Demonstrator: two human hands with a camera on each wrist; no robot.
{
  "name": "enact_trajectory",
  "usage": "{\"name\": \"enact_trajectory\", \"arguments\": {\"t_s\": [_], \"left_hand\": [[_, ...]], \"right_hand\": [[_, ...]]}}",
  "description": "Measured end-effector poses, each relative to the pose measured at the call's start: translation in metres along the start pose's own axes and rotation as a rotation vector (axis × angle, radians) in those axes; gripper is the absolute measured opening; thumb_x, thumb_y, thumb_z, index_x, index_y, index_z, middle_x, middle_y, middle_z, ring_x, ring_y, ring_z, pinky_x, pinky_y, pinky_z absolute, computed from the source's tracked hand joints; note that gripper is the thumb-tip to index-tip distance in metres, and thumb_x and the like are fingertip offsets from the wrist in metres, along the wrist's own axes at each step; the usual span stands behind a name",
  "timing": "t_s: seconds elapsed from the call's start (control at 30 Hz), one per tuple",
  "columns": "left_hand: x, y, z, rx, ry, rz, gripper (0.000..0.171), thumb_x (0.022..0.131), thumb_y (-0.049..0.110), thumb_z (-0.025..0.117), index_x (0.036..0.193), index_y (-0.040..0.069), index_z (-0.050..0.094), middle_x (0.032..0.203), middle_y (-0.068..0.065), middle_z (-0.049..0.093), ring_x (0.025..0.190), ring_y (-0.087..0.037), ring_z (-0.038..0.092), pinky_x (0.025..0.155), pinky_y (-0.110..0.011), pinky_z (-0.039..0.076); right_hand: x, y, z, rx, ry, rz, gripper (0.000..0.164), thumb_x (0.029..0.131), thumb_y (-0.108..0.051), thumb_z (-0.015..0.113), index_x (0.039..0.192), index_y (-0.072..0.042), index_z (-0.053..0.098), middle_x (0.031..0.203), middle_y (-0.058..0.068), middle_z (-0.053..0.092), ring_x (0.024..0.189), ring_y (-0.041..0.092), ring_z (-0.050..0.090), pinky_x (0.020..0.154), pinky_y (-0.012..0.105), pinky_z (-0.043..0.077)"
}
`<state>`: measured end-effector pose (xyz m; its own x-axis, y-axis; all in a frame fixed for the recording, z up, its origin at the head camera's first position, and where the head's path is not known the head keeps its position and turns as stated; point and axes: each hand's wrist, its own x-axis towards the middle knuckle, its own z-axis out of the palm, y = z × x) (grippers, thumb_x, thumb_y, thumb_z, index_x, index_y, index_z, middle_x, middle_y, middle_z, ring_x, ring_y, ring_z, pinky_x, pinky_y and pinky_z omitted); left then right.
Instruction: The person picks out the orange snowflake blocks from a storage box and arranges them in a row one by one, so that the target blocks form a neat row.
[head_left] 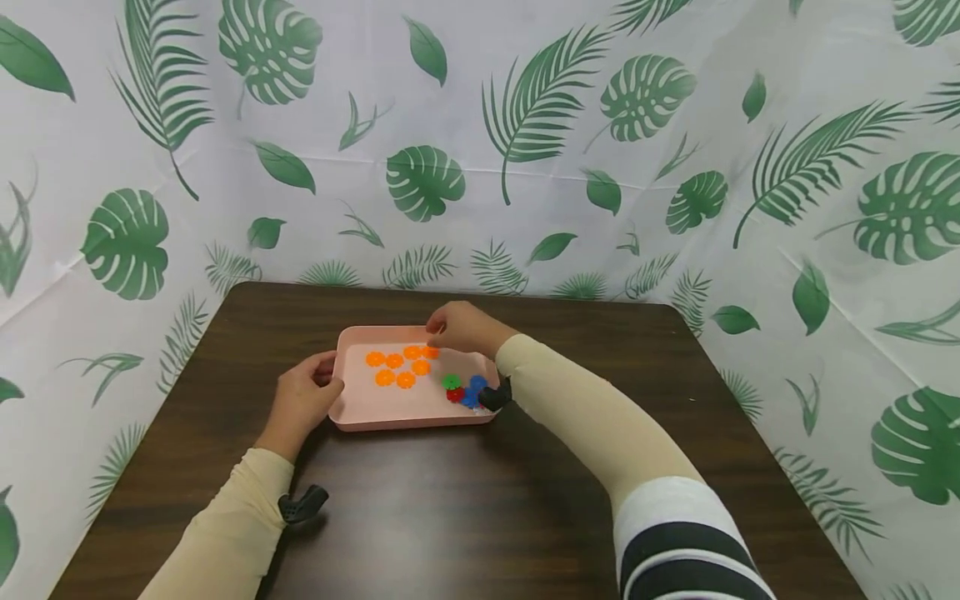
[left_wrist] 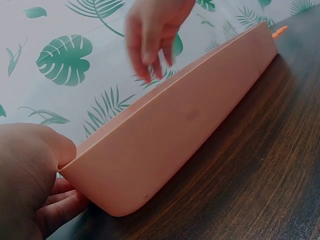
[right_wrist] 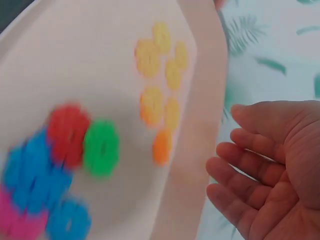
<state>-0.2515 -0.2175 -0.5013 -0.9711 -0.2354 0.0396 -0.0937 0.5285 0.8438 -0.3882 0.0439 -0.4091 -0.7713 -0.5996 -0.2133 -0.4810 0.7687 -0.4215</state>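
Note:
My left hand [head_left: 302, 398] grips the left end of a pink tray [head_left: 390, 412], thumb on the rim and fingers below it in the left wrist view. Several orange notched plastic discs [head_left: 406, 380] lie flat in the tray's left and middle part. My right hand [head_left: 465, 327] is over the tray's far side, near the rearmost orange discs. Its fingers are loosely bent, with nothing between them and the thumb in the right wrist view. Toward the tray's right end sit a green disc [right_wrist: 101, 147], a red disc [right_wrist: 69, 134], several blue discs [right_wrist: 37, 175] and a pink piece [right_wrist: 22, 217].
The tray rests on a dark wood table [head_left: 420, 517]. Behind it hangs a white cloth [head_left: 480, 242] with green leaves. My right forearm [head_left: 592, 408] crosses the tray's right end and hides part of it. An orange piece [left_wrist: 280, 31] shows beyond the tray's far end.

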Motion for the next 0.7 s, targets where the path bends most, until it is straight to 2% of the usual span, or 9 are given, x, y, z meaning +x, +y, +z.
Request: {"name": "enact_trajectory", "arguments": {"t_s": [0.13, 0.33, 0.43, 0.57, 0.67, 0.7], "left_hand": [[0.002, -0.002, 0.000, -0.004, 0.011, 0.014, 0.051, 0.091, 0.013, 0.064, 0.141, 0.001, 0.060, 0.119, -0.021, 0.070, 0.107, -0.035, 0.065, 0.098, -0.050, 0.055], [0.004, -0.001, 0.000, -0.009, 0.003, 0.031, 0.051, 0.091, 0.012, 0.065, 0.141, 0.001, 0.060, 0.120, -0.021, 0.069, 0.108, -0.036, 0.065, 0.100, -0.051, 0.054], [0.004, -0.001, 0.001, 0.003, -0.003, 0.034, 0.051, 0.091, 0.013, 0.065, 0.140, 0.001, 0.060, 0.121, -0.021, 0.070, 0.108, -0.035, 0.065, 0.100, -0.051, 0.054], [0.004, -0.004, 0.001, 0.002, 0.009, 0.034, 0.050, 0.091, 0.012, 0.065, 0.140, 0.002, 0.061, 0.119, -0.020, 0.070, 0.107, -0.035, 0.066, 0.099, -0.050, 0.054], [0.004, -0.006, -0.001, -0.007, 0.013, 0.023, 0.050, 0.092, 0.012, 0.066, 0.140, 0.002, 0.061, 0.119, -0.020, 0.070, 0.107, -0.035, 0.065, 0.099, -0.050, 0.055], [0.004, -0.007, -0.001, -0.011, 0.014, 0.020, 0.050, 0.092, 0.012, 0.066, 0.140, 0.002, 0.061, 0.118, -0.020, 0.070, 0.107, -0.035, 0.065, 0.099, -0.050, 0.055]], "right_hand": [[0.025, -0.023, 0.017, -0.069, -0.052, -0.050, 0.033, 0.096, -0.023, 0.074, 0.125, -0.009, 0.074, 0.120, 0.003, 0.072, 0.105, 0.018, 0.066, 0.094, 0.031, 0.055], [0.054, -0.043, 0.043, -0.187, -0.128, -0.008, 0.035, 0.094, -0.017, 0.075, 0.129, -0.013, 0.072, 0.126, -0.001, 0.070, 0.114, 0.015, 0.063, 0.103, 0.027, 0.050], [0.058, -0.048, 0.051, -0.271, -0.122, -0.019, 0.031, 0.093, -0.013, 0.075, 0.124, -0.014, 0.073, 0.119, -0.001, 0.071, 0.107, 0.014, 0.062, 0.099, 0.025, 0.051], [0.049, -0.048, 0.053, -0.143, -0.128, -0.014, 0.012, 0.093, -0.005, 0.065, 0.102, -0.012, 0.072, 0.091, 0.000, 0.063, 0.083, 0.019, 0.058, 0.072, 0.029, 0.050], [0.044, -0.047, 0.052, -0.035, -0.138, -0.001, 0.010, 0.093, -0.003, 0.061, 0.092, -0.011, 0.066, 0.081, 0.002, 0.056, 0.073, 0.022, 0.054, 0.062, 0.032, 0.044], [0.046, -0.047, 0.052, -0.047, -0.131, -0.019, 0.010, 0.093, -0.003, 0.061, 0.091, -0.011, 0.067, 0.080, 0.002, 0.056, 0.072, 0.022, 0.054, 0.060, 0.031, 0.044]]}}
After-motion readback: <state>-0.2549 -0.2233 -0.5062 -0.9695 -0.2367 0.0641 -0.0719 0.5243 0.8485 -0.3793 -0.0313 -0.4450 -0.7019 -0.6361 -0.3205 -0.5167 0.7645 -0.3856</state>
